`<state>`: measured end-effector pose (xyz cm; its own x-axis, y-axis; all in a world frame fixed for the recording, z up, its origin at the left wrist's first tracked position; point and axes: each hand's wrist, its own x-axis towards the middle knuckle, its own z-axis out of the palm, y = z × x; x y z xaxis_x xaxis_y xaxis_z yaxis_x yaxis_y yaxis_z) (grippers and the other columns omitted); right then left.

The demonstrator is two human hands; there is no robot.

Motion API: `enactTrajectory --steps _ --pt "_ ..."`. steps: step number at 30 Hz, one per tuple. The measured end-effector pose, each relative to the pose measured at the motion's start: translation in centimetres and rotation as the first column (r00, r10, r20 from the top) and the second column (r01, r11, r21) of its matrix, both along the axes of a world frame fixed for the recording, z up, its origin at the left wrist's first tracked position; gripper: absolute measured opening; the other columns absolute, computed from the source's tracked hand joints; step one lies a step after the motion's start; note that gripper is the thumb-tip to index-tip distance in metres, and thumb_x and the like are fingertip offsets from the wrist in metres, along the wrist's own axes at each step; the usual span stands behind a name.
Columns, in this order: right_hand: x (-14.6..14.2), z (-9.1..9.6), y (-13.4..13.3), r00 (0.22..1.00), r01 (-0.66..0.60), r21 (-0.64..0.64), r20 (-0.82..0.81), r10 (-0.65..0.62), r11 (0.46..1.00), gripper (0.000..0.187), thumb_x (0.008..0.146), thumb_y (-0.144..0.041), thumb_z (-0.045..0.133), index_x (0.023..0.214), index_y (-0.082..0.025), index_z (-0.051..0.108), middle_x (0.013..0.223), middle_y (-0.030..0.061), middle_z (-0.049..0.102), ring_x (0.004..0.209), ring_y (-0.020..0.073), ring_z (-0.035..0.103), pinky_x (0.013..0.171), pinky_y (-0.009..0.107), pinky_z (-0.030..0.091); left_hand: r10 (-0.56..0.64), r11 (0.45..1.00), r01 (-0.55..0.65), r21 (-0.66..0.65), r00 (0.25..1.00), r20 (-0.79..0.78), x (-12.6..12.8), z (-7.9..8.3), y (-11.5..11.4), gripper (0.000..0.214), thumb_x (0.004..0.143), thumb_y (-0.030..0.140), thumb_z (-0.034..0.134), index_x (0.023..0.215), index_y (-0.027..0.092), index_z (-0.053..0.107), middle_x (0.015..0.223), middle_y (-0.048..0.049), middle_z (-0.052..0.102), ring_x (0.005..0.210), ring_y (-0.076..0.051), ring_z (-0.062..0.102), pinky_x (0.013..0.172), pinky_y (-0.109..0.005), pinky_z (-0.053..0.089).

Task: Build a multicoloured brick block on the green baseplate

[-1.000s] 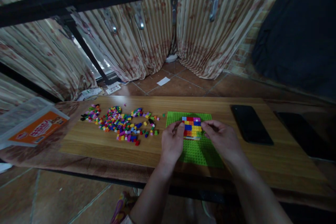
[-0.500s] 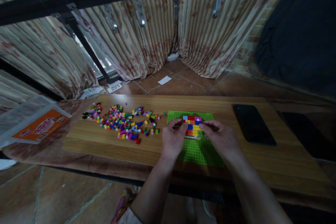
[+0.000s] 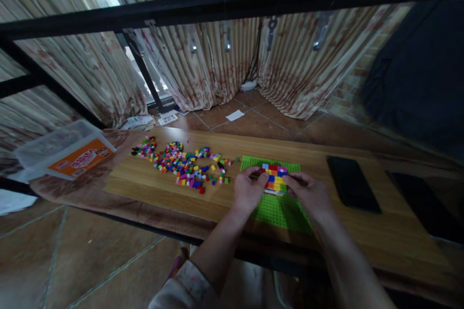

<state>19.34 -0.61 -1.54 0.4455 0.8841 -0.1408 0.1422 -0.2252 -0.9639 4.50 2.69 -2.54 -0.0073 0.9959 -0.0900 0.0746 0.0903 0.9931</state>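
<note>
A multicoloured block of toy bricks (image 3: 276,181) sits over the green studded baseplate (image 3: 279,216), in rows of red, blue, yellow and orange with a white edge at the front. My left hand (image 3: 248,188) is closed on its left side, the thumb pressed near the blue and white bricks. From the right, my right hand (image 3: 307,192) pinches the other side, thumb and fingertips at the blue and yellow bricks. Fingers cover both ends of the block, and I cannot tell whether it is attached to the baseplate.
Loose bricks (image 3: 181,160) lie scattered to the left on the wooden board (image 3: 152,188). Beyond them stands a clear plastic box (image 3: 54,142) with an orange label. A black phone (image 3: 353,184) rests right of the baseplate, and another dark flat object (image 3: 427,203) lies farther right.
The camera view has turned, so the board and bricks appear farther right. Both hands stay on the brick block, with little change in their grip.
</note>
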Motion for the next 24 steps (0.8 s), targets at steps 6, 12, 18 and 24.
enactTrajectory --steps 6,12,18,24 --pt "-0.1 0.7 -0.3 0.998 0.010 -0.019 0.056 -0.009 1.000 0.040 0.061 -0.049 0.073 0.082 -0.015 0.070 0.070 0.0053 0.070 0.057 0.0174 0.062 0.056 0.032 0.052 0.011 1.000 -0.011 0.008 0.999 0.049 0.2 0.1 0.0 0.022 0.071 0.027 0.070 0.090 0.016 0.072 0.080 -0.0048 0.071 0.063 -0.014 0.060 0.062 -0.026 0.048" --pt "0.3 0.3 0.0 0.992 0.012 -0.047 0.123 -0.006 0.999 0.045 0.071 -0.056 0.063 0.088 -0.015 0.070 0.068 0.0048 0.068 0.057 0.0183 0.061 0.056 0.033 0.051 0.019 0.999 -0.014 -0.040 0.991 0.130 0.0 -0.1 0.2 0.032 0.073 0.044 0.070 0.088 0.016 0.071 0.081 -0.0064 0.071 0.069 -0.016 0.062 0.064 -0.027 0.048" --pt "-0.5 0.1 0.7 0.970 0.042 -0.006 0.241 -0.039 0.999 0.058 0.074 -0.064 0.058 0.104 -0.015 0.067 0.098 0.0124 0.072 0.086 0.0261 0.067 0.073 0.039 0.053 0.132 0.988 -0.106 -0.108 0.953 0.274 -2.9 2.4 0.2 0.034 0.078 0.050 0.065 0.080 0.016 0.069 0.074 -0.0036 0.067 0.065 -0.013 0.059 0.063 -0.025 0.046" --pt "-1.2 -0.9 1.0 0.938 -0.035 0.022 0.347 0.025 0.999 0.074 0.071 -0.065 0.063 0.123 -0.012 0.057 0.109 0.0167 0.070 0.096 0.0273 0.067 0.087 0.042 0.050 0.178 0.983 -0.145 -0.115 0.912 0.369 -5.6 3.5 -0.6 0.025 0.072 0.039 0.072 0.078 0.016 0.071 0.070 -0.0006 0.064 0.066 -0.011 0.057 0.064 -0.022 0.045"
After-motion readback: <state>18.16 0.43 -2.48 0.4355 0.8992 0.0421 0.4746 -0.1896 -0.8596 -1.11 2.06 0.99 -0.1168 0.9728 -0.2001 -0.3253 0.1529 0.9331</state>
